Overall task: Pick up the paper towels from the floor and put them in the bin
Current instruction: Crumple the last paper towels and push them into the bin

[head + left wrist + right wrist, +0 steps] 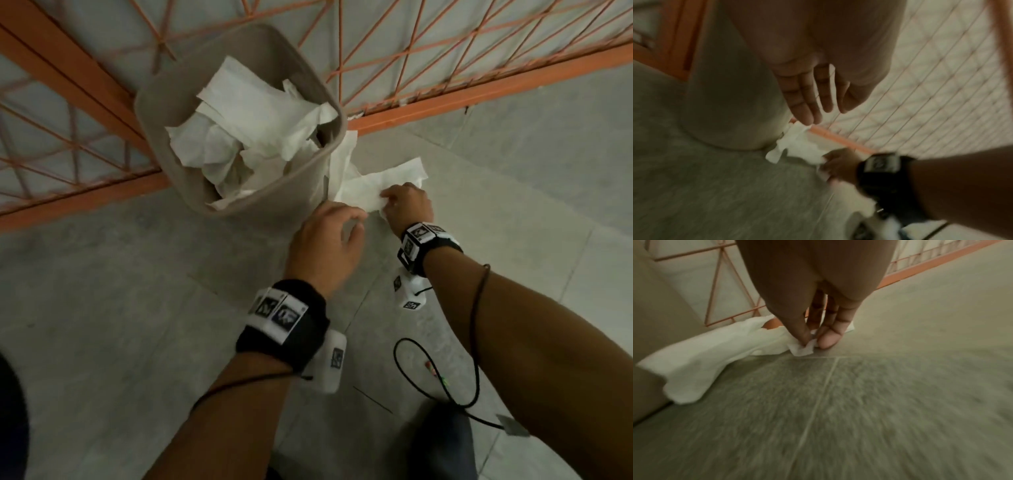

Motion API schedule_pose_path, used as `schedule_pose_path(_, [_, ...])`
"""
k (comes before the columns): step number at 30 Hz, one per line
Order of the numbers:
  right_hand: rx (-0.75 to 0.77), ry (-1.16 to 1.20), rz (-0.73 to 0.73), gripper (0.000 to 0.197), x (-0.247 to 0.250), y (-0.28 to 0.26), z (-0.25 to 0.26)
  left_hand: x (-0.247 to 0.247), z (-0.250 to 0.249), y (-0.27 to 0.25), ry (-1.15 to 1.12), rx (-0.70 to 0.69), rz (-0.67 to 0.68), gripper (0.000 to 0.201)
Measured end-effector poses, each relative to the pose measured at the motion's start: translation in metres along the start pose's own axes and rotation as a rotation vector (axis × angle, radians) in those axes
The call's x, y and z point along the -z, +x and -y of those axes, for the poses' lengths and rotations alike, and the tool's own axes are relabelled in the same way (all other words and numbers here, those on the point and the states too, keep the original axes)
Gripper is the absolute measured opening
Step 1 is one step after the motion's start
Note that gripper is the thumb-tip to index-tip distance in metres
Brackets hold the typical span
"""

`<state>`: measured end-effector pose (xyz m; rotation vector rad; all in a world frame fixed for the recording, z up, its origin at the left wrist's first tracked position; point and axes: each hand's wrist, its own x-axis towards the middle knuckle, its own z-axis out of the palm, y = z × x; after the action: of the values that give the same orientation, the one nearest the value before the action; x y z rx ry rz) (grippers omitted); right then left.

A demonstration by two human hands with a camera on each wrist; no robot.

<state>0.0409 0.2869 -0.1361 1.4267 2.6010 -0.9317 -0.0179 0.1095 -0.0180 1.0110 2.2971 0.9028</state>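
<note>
Beige bin [236,113] stands on the grey tiled floor [102,308], against the orange grille [445,68], stuffed with white paper towels [253,130] up to the rim. One more towel [373,185] lies on the floor just right of the bin, its far end running up against the bin wall. Right hand [409,205] is down on that towel at its near end; right wrist view shows thumb and fingers [830,331] pinching a corner of it, so the grip is grasping the towel, which mostly rests on the floor. Left hand [325,240] hovers near the bin's front right side, just beside the right hand, fingers [807,104] straight and slightly spread, grip released, holding nothing; cannot tell if fingertips touch the towel. Both wrists wear black bands [287,325] with tag markers. A black cable [442,373] loops on the floor, nearer the person than the bin.
</note>
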Motion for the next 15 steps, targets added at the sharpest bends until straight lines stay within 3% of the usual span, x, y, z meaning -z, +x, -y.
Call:
schedule_pose_path(5, [-0.103,0.137,-0.044,0.027,-0.002,-0.034,-0.016,-0.049,0.047,0.052,0.232,0.248,0.340,0.052])
schedule_pose_path(8, [-0.195,0.227,-0.082,0.027,-0.001,-0.054,-0.023,-0.063,0.058,0.064,0.382,0.244,0.437,0.053])
schedule_pose_path(10, [-0.265,0.295,-0.104,0.024,0.000,-0.066,-0.026,-0.065,0.063,0.062,0.464,0.176,0.425,0.046])
schedule_pose_path(15, [-0.444,0.520,-0.209,0.016,0.014,-0.085,-0.018,-0.060,0.070,0.039,0.422,0.191,0.324,0.027])
